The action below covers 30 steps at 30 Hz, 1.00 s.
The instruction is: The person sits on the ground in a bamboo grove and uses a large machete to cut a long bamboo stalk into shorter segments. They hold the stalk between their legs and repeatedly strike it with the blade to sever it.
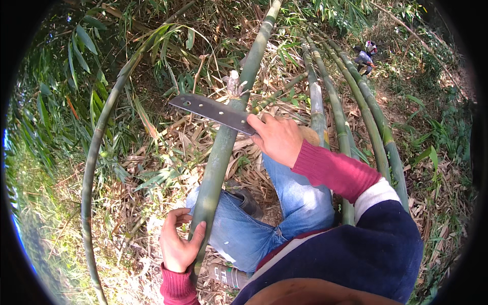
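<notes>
A thick green bamboo pole (pixel 222 147) runs from my lower left up to the top centre, resting over my blue-jeaned leg (pixel 254 229). My left hand (pixel 179 246) wraps its lower part from the left. My right hand (pixel 277 137) grips the handle of a broad dark cleaver (pixel 211 110), whose flat blade lies across the pole, pointing left. A short cut branch stub (pixel 233 83) sticks out of the pole just above the blade.
Several more cut bamboo poles (pixel 351 117) lie side by side to my right. A thin bent stem (pixel 96 142) arcs along the left. Dry leaves and green bamboo foliage cover the ground. Another person (pixel 365 58) crouches far off at the top right.
</notes>
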Each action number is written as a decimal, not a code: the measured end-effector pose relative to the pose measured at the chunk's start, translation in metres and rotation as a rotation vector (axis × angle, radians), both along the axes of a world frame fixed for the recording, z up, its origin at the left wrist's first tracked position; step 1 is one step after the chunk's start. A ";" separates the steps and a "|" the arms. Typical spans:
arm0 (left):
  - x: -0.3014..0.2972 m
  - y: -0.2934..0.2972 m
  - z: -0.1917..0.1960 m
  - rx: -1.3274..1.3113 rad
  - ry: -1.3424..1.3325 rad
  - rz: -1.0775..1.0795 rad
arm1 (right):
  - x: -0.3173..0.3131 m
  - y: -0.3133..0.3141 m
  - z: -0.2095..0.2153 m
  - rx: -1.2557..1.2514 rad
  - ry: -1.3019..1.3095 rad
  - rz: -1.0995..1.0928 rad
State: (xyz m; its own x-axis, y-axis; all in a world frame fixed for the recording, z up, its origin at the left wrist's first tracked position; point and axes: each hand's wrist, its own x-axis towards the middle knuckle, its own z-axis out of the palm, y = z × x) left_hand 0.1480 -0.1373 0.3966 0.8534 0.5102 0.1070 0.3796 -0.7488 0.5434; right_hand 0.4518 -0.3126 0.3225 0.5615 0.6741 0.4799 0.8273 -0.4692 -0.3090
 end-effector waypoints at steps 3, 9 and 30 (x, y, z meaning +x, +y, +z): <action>0.018 -0.014 -0.012 0.156 0.006 -0.049 | -0.010 -0.010 -0.017 -0.039 -0.200 0.072; 0.009 0.007 -0.021 -0.108 0.026 -0.055 | 0.034 -0.030 -0.018 -0.130 -0.431 0.296; 0.008 0.009 -0.023 -0.160 -0.081 -0.045 | 0.029 -0.043 0.000 -0.333 -0.262 0.431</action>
